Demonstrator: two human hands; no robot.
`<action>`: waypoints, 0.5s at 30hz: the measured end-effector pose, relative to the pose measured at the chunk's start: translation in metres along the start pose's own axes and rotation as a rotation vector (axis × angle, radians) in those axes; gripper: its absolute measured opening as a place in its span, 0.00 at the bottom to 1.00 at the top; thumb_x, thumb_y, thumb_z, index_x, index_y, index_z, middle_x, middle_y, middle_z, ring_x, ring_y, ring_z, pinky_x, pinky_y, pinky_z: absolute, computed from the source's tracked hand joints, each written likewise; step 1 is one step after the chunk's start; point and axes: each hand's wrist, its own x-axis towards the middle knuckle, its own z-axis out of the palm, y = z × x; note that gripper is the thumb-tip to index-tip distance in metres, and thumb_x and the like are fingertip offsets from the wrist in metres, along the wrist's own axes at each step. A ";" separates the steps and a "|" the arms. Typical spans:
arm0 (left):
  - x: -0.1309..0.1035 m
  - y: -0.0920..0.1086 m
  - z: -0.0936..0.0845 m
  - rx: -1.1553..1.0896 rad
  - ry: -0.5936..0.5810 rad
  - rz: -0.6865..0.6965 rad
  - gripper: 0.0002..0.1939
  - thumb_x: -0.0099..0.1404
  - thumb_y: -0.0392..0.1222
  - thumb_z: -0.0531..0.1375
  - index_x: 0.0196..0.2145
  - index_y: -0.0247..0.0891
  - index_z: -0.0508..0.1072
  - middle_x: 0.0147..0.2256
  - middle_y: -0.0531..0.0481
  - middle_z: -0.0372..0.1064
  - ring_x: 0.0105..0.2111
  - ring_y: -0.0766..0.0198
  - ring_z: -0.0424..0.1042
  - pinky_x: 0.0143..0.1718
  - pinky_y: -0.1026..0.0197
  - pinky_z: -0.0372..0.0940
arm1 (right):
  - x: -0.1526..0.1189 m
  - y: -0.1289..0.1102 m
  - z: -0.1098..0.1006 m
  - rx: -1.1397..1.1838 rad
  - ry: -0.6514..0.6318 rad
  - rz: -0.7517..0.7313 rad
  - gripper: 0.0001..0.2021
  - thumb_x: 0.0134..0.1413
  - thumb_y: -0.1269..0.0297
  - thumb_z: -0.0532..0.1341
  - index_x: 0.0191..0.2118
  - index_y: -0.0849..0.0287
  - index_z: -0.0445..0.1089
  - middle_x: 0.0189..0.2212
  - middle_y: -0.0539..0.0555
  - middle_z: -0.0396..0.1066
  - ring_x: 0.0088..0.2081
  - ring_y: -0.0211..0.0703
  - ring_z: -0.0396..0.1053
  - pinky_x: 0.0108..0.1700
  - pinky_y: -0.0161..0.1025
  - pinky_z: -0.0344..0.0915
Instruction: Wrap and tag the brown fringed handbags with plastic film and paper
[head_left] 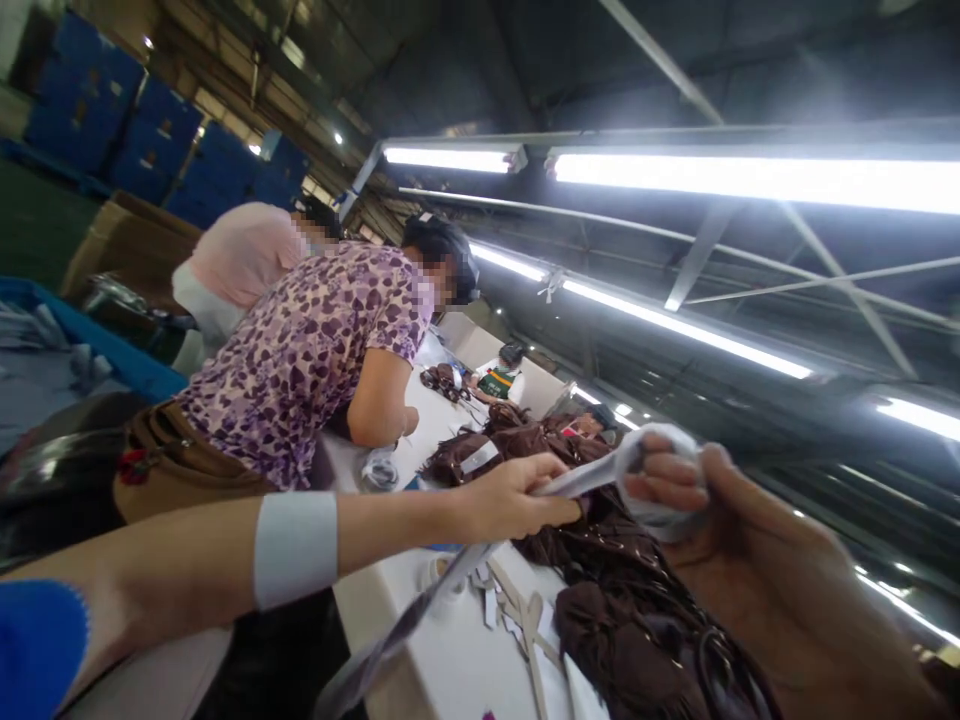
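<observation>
My right hand has its fingers through a roll of whitish tape or ribbon, in front of the ceiling lights. From the roll a strip runs left to my left hand, which pinches it between thumb and fingers. Past my left hand the strip hangs down toward the bottom of the view, in front of the table edge. A white band circles my left forearm. Below and behind both hands lie dark brown bundles on the white table.
Pale strips and a small roll lie on the table near its edge. A person in a patterned shirt leans over it at the left. Others stand farther along. A blue bin is at far left.
</observation>
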 end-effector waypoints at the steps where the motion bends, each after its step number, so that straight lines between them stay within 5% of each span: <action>1: -0.006 -0.009 -0.003 0.047 0.052 -0.001 0.08 0.65 0.44 0.61 0.37 0.39 0.66 0.23 0.62 0.53 0.20 0.72 0.51 0.22 0.68 0.48 | 0.005 0.007 0.001 0.074 -0.010 0.047 0.14 0.54 0.59 0.69 0.41 0.63 0.78 0.28 0.50 0.73 0.25 0.32 0.72 0.43 0.30 0.77; 7: -0.031 -0.050 -0.023 0.184 0.208 -0.094 0.05 0.64 0.38 0.60 0.31 0.35 0.71 0.26 0.58 0.61 0.28 0.69 0.60 0.30 0.66 0.54 | 0.016 0.049 -0.001 0.333 -0.213 0.277 0.16 0.57 0.62 0.66 0.49 0.63 0.77 0.39 0.55 0.81 0.36 0.35 0.79 0.52 0.30 0.73; 11: -0.046 -0.066 -0.027 0.103 0.244 -0.128 0.11 0.61 0.26 0.53 0.36 0.34 0.74 0.29 0.54 0.70 0.33 0.65 0.70 0.39 0.63 0.62 | 0.032 0.062 0.012 0.226 -0.226 0.151 0.15 0.59 0.61 0.63 0.50 0.58 0.78 0.48 0.57 0.79 0.49 0.45 0.78 0.55 0.38 0.72; 15: -0.057 -0.073 -0.037 0.137 0.343 -0.119 0.12 0.57 0.24 0.53 0.33 0.35 0.73 0.30 0.53 0.72 0.34 0.64 0.72 0.41 0.62 0.64 | 0.046 0.077 0.040 0.130 -0.170 0.052 0.13 0.57 0.61 0.63 0.46 0.57 0.79 0.48 0.58 0.79 0.50 0.50 0.77 0.55 0.42 0.73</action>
